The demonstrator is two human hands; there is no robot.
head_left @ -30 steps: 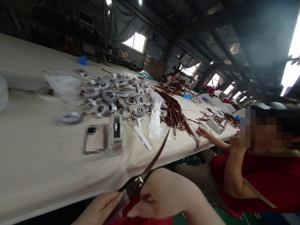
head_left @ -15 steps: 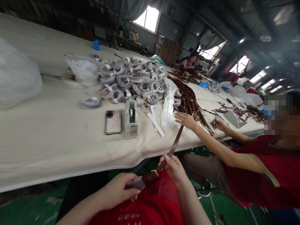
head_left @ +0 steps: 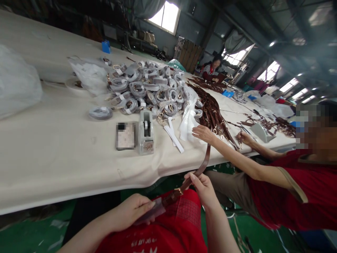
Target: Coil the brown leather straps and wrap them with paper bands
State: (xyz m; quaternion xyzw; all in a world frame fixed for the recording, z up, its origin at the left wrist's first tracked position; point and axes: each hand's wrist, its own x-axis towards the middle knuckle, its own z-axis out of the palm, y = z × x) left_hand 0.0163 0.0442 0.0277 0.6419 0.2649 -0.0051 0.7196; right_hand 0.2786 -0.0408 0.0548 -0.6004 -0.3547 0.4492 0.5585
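Note:
A brown leather strap (head_left: 205, 162) with a gold buckle runs from the table edge down to my lap. My right hand (head_left: 198, 186) pinches it just above the buckle. Over the lower end is a clear plastic sleeve (head_left: 157, 208), gripped by my left hand (head_left: 137, 211) between thumb and fingers. On the table, a tape dispenser (head_left: 146, 135) stands beside a dark-edged flat object (head_left: 126, 136). White paper strips (head_left: 173, 135) and white plastic bags (head_left: 187, 123) lie to its right, in front of a heap of wrapped, coiled straps (head_left: 155, 86).
At the right sits a person in red, one hand (head_left: 203, 133) over the bags, the other (head_left: 244, 137) near loose brown straps (head_left: 207, 105). Another person (head_left: 212, 70) is farther back. A large plastic bag (head_left: 18, 82) lies at the left of the table (head_left: 65, 154).
The strap bows more between the table and my right hand. More of the plastic sleeve shows beyond my left fingers. The neighbour's nearer hand has shifted slightly left.

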